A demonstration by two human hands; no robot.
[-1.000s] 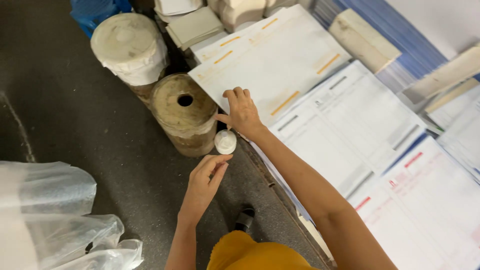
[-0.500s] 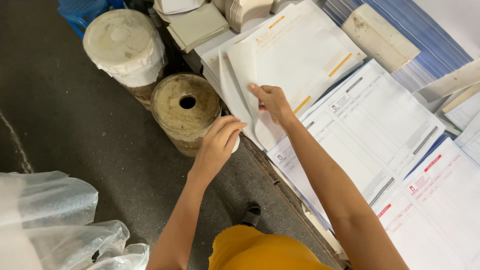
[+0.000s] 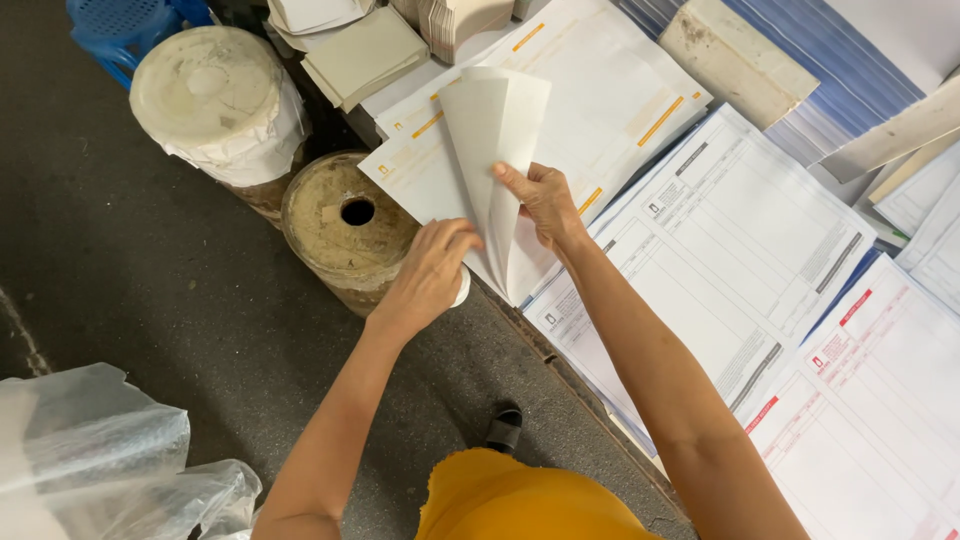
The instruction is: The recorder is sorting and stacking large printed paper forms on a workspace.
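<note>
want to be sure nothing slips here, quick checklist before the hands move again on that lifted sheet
1. Right hand pinches the lifted sheet: ok.
2. Sheet curled up off the paper stack: ok.
3. Only one sheet lifted: cannot tell.
4. Left hand at the stack's near edge, over a small white round thing: ok, grip hidden.
5. Neighbouring printed forms lie flat: ok.

The left hand [image 3: 430,275] hides most of a small white object [image 3: 461,289] (kind unclear).
</note>
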